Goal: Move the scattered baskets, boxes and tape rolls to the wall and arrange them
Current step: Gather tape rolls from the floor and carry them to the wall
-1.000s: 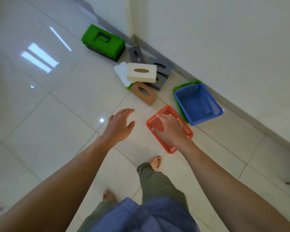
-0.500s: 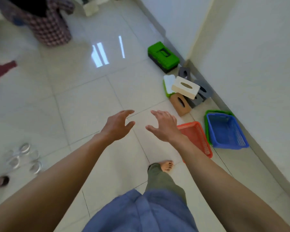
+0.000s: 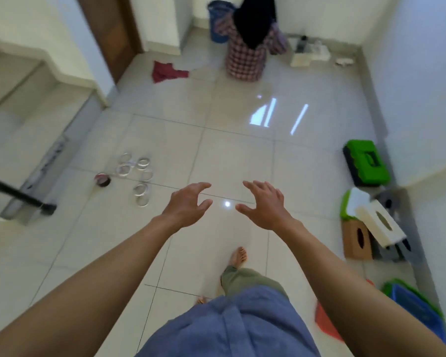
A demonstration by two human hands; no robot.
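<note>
My left hand (image 3: 187, 207) and my right hand (image 3: 264, 206) hover side by side over bare floor, both empty with fingers spread. Several clear tape rolls (image 3: 137, 173) and one dark red roll (image 3: 102, 179) lie scattered on the tiles to the left. Along the right wall sit a green toolbox (image 3: 366, 162), a white tissue box (image 3: 380, 224) lying on a brown tissue box (image 3: 357, 240), a grey box (image 3: 388, 200), and a green-and-white lid (image 3: 352, 203). A blue basket (image 3: 417, 310) inside a green one and a red basket (image 3: 326, 324) lie at the lower right, partly hidden by my arm.
A person in a checked garment (image 3: 250, 47) crouches at the far end beside a blue bin (image 3: 218, 21). A red cloth (image 3: 166, 72) lies near a wooden door (image 3: 111, 32). Stairs (image 3: 23, 99) and a black pole (image 3: 18, 195) are on the left.
My right hand has let go of the red basket and lifted away. The view has swung left from the wall toward the room, bringing the tape rolls into sight.
</note>
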